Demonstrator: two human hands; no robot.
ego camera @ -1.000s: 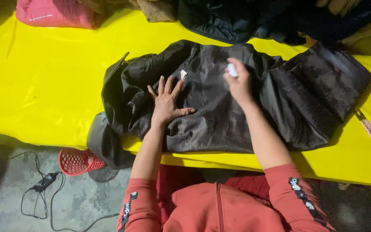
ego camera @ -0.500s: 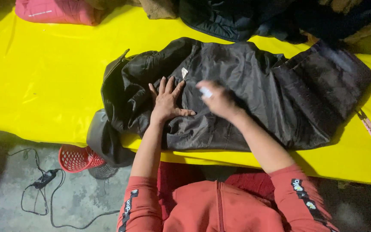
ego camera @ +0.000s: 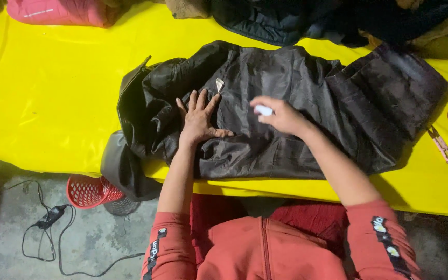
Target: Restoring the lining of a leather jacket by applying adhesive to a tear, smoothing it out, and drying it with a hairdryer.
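The right hand (ego camera: 283, 116) is closing its grip around a small white chalk-like piece (ego camera: 263, 110), pinched between thumb and fingers, and it is hovering over the middle of the dark grey-black jacket of thin shiny fabric (ego camera: 286, 103). The left hand (ego camera: 199, 120) is holding nothing: it is lying flat and open, fingers spread, pressing the cloth down just left of the right hand.

The jacket is lying spread out on the bench (ego camera: 53, 88), which is covered by a smooth bright yellow plastic sheet; one sleeve or corner is hanging over the near edge at the left. A small pale tag (ego camera: 219, 83) is showing on the fabric just beyond the left fingertips. The fabric is looking soft, light and rather slippery, with many fine wrinkles, so I judge it is sliding easily on the glossy sheet and needs a flat palm to keep it in place. A seam or hem would give a firmer hold than the loose middle. The white piece seems hard and small, probably brittle.

At the far side, a pink garment (ego camera: 53, 11) and dark clothes (ego camera: 296, 18) are lying in a pile. On the floor below, a red plastic mesh basket (ego camera: 86, 191) and a black cable (ego camera: 53, 233) are resting.
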